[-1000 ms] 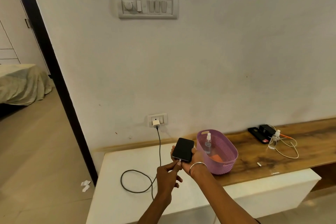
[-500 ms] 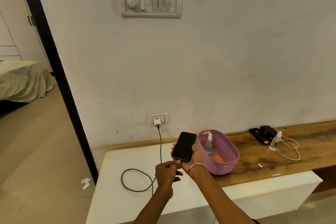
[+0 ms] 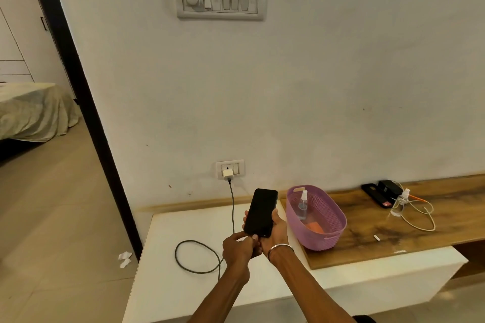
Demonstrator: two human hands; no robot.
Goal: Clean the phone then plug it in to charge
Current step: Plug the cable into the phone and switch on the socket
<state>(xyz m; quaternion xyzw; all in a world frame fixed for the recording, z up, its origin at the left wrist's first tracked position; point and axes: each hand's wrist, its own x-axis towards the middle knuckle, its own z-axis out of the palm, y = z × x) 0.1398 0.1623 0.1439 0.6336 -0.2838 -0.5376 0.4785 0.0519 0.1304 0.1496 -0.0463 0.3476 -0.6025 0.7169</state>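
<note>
I held the phone (image 3: 261,212) in my right hand (image 3: 275,233), cradled from beneath with the dark screen facing up towards me and its bottom edge pointed at my body, so that the charging port was where my other hand could reach it. That right grip was closed around the phone's lower half, thumb on one side and fingers on the other, keeping it above the white bench (image 3: 183,220) rather than resting on it. My left hand (image 3: 240,246) was pinched narrow at the phone's bottom edge, and I judged it to be holding the connector end of the dark cable (image 3: 195,257) against the port, though the plug itself was hidden behind my fingers, so I could not tell whether it was seated. The cable ran from my left hand down into a slack loop on the bench and up to the white charger (image 3: 227,174) already sitting in the wall socket (image 3: 230,168); that slack let me bring the plug to the phone without tugging.

Just to the right stood the purple basket (image 3: 333,233) with the spray bottle (image 3: 303,206) and an orange cloth (image 3: 313,227) inside, which suggested the cleaning part was finished. The remaining step, as I saw it, was pressing the connector squarely in, with the right hand bracing the phone against the push.
</note>
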